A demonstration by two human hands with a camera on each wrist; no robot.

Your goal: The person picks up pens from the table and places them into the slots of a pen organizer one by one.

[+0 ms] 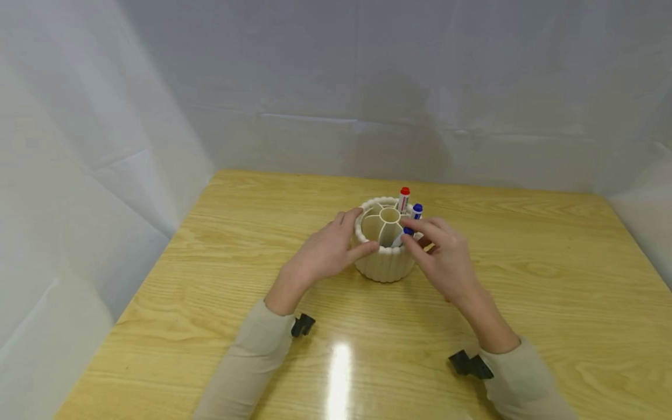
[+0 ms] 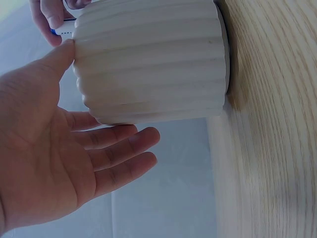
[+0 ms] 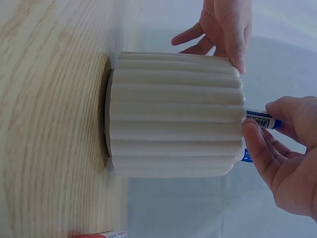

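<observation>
A cream ribbed pen holder (image 1: 385, 262) (image 2: 151, 59) (image 3: 176, 121) with several compartments stands on the wooden table (image 1: 525, 280). A red-capped marker (image 1: 403, 198) and a blue-capped marker (image 1: 417, 210) stand in its far right side. My right hand (image 1: 443, 259) (image 3: 287, 158) pinches another blue-capped marker (image 1: 405, 235) (image 3: 262, 119) at the near right rim, its lower end inside the holder. My left hand (image 1: 325, 251) (image 2: 49, 148) cups the holder's left side with straight fingers, its thumb (image 2: 64, 49) touching the rim.
Pale sheeting (image 1: 157, 116) walls the table at the back and both sides. A red and white object (image 3: 101, 234) lies on the table by the holder, cut off at the bottom edge of the right wrist view. Bare wood lies in front of the holder.
</observation>
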